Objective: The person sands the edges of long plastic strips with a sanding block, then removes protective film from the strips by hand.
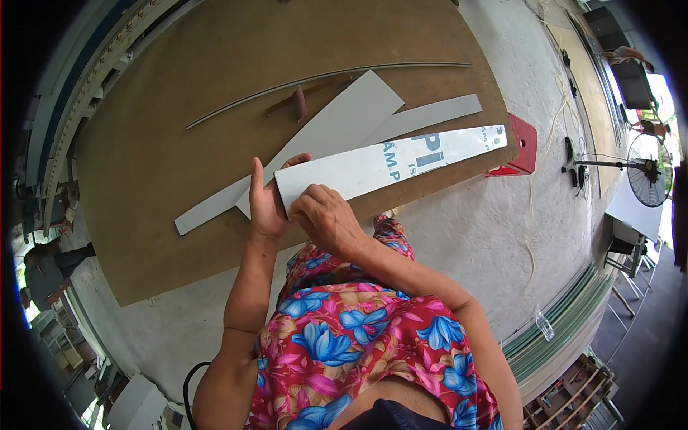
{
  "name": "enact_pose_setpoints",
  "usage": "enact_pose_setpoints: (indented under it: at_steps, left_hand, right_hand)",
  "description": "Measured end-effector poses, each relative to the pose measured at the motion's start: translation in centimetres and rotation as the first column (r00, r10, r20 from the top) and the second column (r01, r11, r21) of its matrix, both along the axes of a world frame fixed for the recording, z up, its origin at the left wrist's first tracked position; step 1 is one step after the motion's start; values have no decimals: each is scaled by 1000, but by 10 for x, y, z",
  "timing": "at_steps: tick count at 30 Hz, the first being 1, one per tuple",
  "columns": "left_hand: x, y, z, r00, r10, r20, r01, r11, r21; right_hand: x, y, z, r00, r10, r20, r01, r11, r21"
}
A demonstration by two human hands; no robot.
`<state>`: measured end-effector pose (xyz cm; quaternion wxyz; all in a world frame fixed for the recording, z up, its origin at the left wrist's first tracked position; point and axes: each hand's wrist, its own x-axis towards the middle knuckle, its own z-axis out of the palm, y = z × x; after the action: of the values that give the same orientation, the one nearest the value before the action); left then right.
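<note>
A long white board (358, 166) with blue printed lettering slants across the front part of the brown table (158, 158). My left hand (271, 201) is at the board's left end, with the thumb raised and the other fingers partly hidden under and behind the board; it holds that end. Curled fingers of my right hand (320, 215) press together at the board's near edge, close to the same end; anything between them is hidden. Beyond the board lie a wide grey panel (344, 115) and a narrower grey strip (437, 115), which the panel partly covers.
A thin curved strip (315, 74) and a small reddish-brown roll (299, 104) lie farther back on the table. A red stool (524, 145) stands by the right table edge. At the far right are a black fan (647, 170) and, lower, stacked greenish sheets (562, 337).
</note>
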<state>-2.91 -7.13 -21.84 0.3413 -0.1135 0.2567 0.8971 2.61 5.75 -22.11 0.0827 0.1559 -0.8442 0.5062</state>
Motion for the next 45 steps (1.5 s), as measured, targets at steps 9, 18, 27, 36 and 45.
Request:
enact_pose_setpoints:
  at_steps: [9,18,27,36,45]
  left_hand:
    - [6,-7,-18,992,-32,-119,3,972,-234]
    - [5,-8,-1,968,-191,-162,80,848,-524]
    - [15,-60,27,958,-232,-168,93,807,-583]
    - [28,-178,-143,915,-380,139,338,527,-780]
    - [-24,-4,-29,700,-648,-300,149,543,-827]
  right_hand:
    - [5,15,1,996,-51,70,56,996,-76]
    - [-3,123,-91,403,-913,-60,900,384,207]
    - [-19,243,-216,165,-310,936,902,-337,-271]
    - [-60,258,-101,738,-353,575,517,-253,-818]
    - [-73,257,92,755,-596,273,558,365,-745]
